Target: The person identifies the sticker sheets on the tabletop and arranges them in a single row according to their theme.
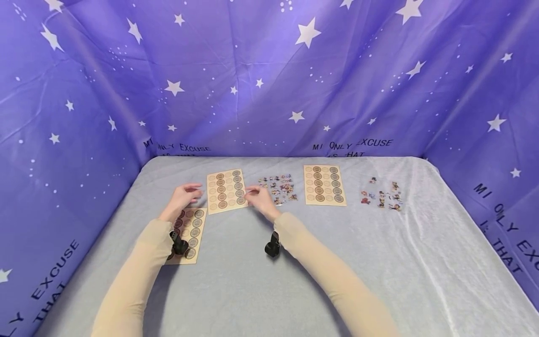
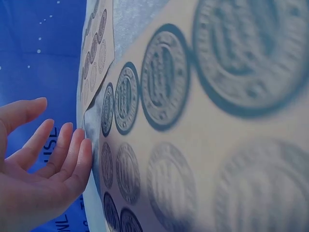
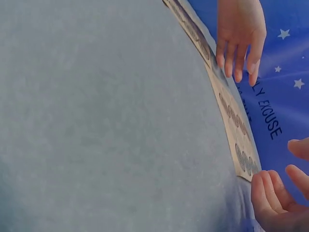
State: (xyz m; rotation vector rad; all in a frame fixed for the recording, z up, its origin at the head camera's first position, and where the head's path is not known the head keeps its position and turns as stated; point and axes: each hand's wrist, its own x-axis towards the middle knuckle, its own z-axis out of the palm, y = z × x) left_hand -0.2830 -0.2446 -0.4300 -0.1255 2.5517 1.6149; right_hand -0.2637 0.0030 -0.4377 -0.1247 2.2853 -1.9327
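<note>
A tan sheet of round, seal-like stickers (image 1: 226, 191) lies flat between the two hands in the head view. My left hand (image 1: 183, 200) hovers to its left, above a second tan sticker sheet (image 1: 197, 241) that the forearm partly covers. In the left wrist view the fingers of that left hand (image 2: 46, 166) are spread and loosely bent, with nothing between them. At the middle sheet's right edge is my right hand (image 1: 262, 201), its thumb apart from the fingers. The right wrist view shows this right hand (image 3: 282, 200) beside the sheet's end; contact cannot be made out.
Small colourful figure stickers on a clear sheet (image 1: 275, 189) lie just right of the right hand. Farther right are a third tan sticker sheet (image 1: 324, 186) and another group of figure stickers (image 1: 382, 199). A grey cloth (image 1: 337, 262) covers the table; a purple star-patterned curtain (image 1: 269, 61) surrounds it.
</note>
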